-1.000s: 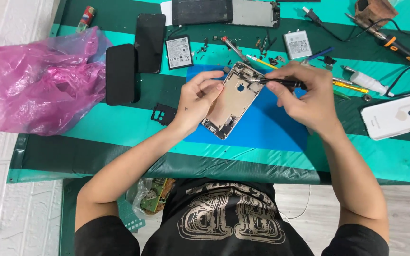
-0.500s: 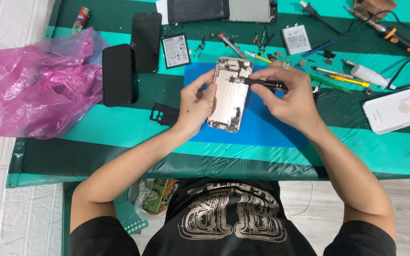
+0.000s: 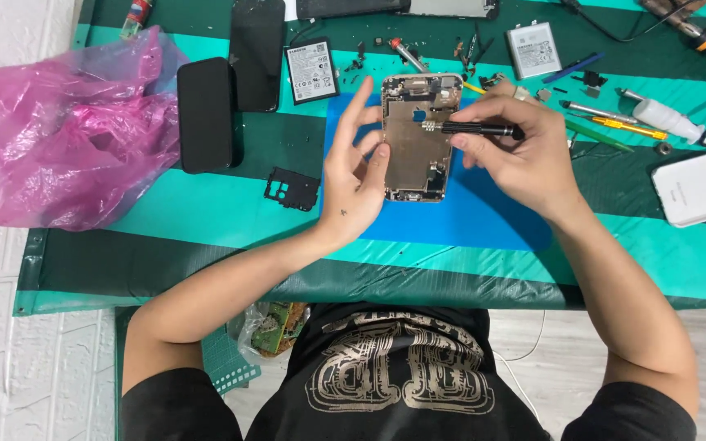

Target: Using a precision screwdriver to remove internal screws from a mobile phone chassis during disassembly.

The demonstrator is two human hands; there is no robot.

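On the green-striped tabletop (image 3: 206, 220), beside a pink plastic bag (image 3: 67, 131), lies a blue mat (image 3: 467, 212) over which the left hand (image 3: 353, 175), fingers loosely spread, steadies an opened phone frame (image 3: 417, 143) by its edge, while the right hand (image 3: 525, 151) pinches a black screwdriver (image 3: 480, 129) tipped against it.
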